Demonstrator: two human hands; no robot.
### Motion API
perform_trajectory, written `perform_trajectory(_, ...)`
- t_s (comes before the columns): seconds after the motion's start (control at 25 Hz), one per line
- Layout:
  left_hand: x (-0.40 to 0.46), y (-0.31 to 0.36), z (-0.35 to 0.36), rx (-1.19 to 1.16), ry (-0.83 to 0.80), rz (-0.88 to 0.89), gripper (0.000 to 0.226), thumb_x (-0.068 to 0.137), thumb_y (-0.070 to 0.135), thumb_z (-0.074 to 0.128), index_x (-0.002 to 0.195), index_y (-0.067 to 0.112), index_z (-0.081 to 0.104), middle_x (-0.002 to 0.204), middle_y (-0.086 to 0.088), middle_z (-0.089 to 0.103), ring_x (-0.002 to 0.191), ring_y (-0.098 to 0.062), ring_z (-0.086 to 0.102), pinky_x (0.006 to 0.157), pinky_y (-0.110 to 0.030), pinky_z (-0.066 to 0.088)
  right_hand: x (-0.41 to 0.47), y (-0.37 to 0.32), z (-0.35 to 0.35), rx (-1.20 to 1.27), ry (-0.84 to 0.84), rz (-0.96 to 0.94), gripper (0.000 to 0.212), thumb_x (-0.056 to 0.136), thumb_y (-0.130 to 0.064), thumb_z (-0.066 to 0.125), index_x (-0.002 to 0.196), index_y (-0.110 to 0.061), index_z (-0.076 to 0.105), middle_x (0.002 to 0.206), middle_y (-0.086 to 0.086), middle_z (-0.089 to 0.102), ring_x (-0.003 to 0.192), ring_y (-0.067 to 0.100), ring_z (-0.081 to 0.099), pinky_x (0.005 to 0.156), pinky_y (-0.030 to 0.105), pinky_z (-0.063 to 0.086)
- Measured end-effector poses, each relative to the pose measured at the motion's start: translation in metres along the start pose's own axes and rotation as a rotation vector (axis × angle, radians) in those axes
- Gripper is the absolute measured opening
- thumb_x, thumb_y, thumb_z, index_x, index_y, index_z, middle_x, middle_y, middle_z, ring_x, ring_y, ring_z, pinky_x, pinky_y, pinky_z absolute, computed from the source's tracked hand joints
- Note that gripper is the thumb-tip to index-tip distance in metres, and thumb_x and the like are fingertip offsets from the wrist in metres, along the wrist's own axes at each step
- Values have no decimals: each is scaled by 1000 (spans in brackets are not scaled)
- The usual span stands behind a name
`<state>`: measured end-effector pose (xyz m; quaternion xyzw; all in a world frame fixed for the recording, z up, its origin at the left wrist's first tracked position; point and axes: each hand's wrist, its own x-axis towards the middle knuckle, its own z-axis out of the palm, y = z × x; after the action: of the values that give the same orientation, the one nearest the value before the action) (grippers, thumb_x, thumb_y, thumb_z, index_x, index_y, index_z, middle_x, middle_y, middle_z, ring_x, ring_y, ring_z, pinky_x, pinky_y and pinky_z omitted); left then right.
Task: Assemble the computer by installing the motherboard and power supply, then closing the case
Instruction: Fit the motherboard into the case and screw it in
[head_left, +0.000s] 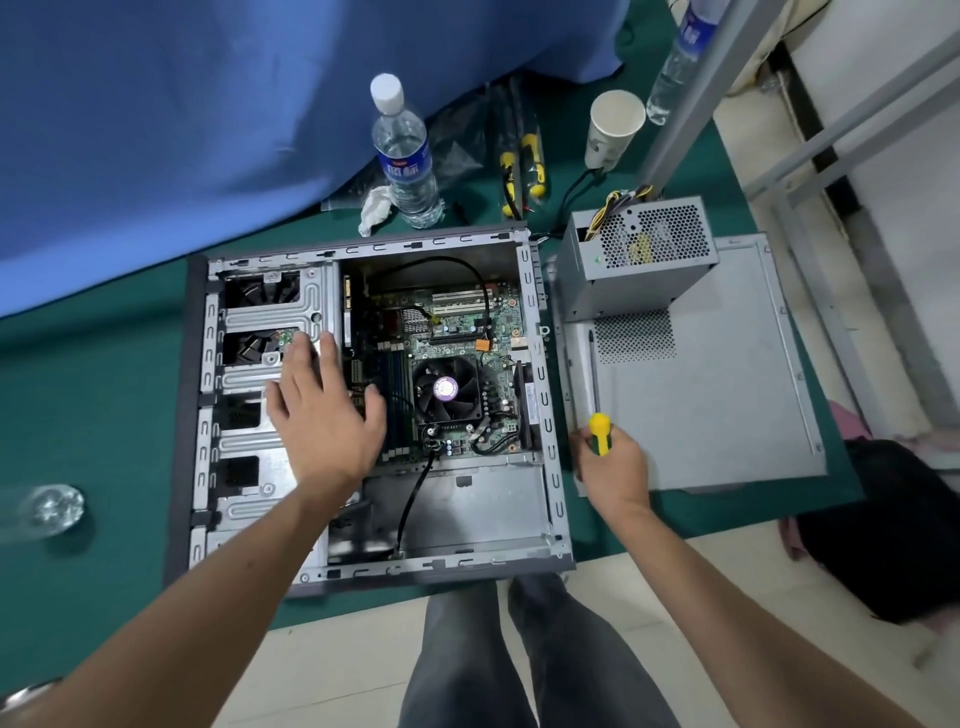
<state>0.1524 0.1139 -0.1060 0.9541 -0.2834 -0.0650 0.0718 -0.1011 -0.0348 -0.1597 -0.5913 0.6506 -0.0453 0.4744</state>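
Note:
The open computer case (535, 395) lies on its side on the green table. The motherboard (457, 332) with its black fan sits inside the case. My left hand (322, 410) hovers flat with spread fingers over the drive bays and the board's left edge. To the right of the case, my right hand (613, 462) grips a yellow-and-green screwdriver (600, 431) whose shaft points away from me. The grey power supply (639, 260) stands outside the case on the side panel (727, 395), which lies flat to the right.
A water bottle (405, 156), a crumpled tissue (375, 208), more screwdrivers (522, 166) and a paper cup (613, 130) stand behind the case. A second bottle (675, 67) is at the back right. A blue cloth (208, 104) covers the back left. A dark bag (893, 530) lies on the floor.

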Motion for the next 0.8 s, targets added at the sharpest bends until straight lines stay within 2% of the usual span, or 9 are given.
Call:
perform_trajectory(0.08,0,0,0,-13,-2,7,77,89,46,37,156,12,22,164,-14,14,151,-28,10,118,-51,9,-11,-5,-8,56,10,-4,14,94,-22,63,84,-12,64,74,16,65,60,26,60,54,40,55)
perform_trajectory(0.16,1,-1,0,-26,-4,13,77,89,46,37,156,13,22,164,-14,14,151,-28,10,118,-51,9,-23,-15,-16,121,39,-29,13,92,-22,65,81,-14,64,65,7,62,51,14,58,42,26,48)
perform_trajectory(0.24,0,-2,-1,-33,-24,21,78,89,48,36,157,13,20,164,-14,12,151,-28,9,118,-51,9,-38,-31,-24,184,62,-64,10,90,-23,69,82,-19,67,66,-3,64,48,5,57,44,17,46)
perform_trajectory(0.36,-1,-3,-7,-66,-78,34,77,92,47,39,157,13,17,165,-13,7,152,-27,3,120,-51,5,-62,-58,-30,292,54,-124,8,87,-23,74,84,-22,67,65,-12,65,50,6,59,47,24,52)
perform_trajectory(0.48,-4,-6,-18,-184,-137,85,75,94,39,52,157,13,19,165,-13,7,152,-26,2,122,-52,2,-84,-82,-27,338,-18,-149,11,88,-24,72,85,-17,66,60,-8,62,49,9,55,48,24,48)
perform_trajectory(0.56,-12,-8,-33,-366,-156,151,70,93,32,59,154,16,28,162,-9,15,149,-27,14,123,-50,11,-99,-96,-21,380,-82,-127,10,90,-23,70,87,-15,66,61,-3,63,49,9,54,50,24,47)
perform_trajectory(0.64,-28,-5,-46,-482,-189,291,55,95,27,60,147,19,42,151,-5,35,140,-20,34,120,-42,26,-113,-109,-12,425,-169,-105,9,91,-21,69,89,-12,66,63,-4,65,50,8,54,51,22,50)
perform_trajectory(0.72,-45,3,-59,-628,-336,429,36,97,25,59,134,23,57,129,6,55,118,-7,53,109,-35,43,-124,-117,-4,477,-263,-70,8,92,-19,69,88,-13,66,61,-3,61,51,10,53,54,25,51)
perform_trajectory(0.8,-65,13,-68,-806,-452,505,26,97,20,62,122,25,64,115,11,65,104,-2,61,95,-29,52,-135,-117,0,498,-352,-55,10,92,-20,68,83,-17,67,59,-1,57,52,13,53,58,29,50)
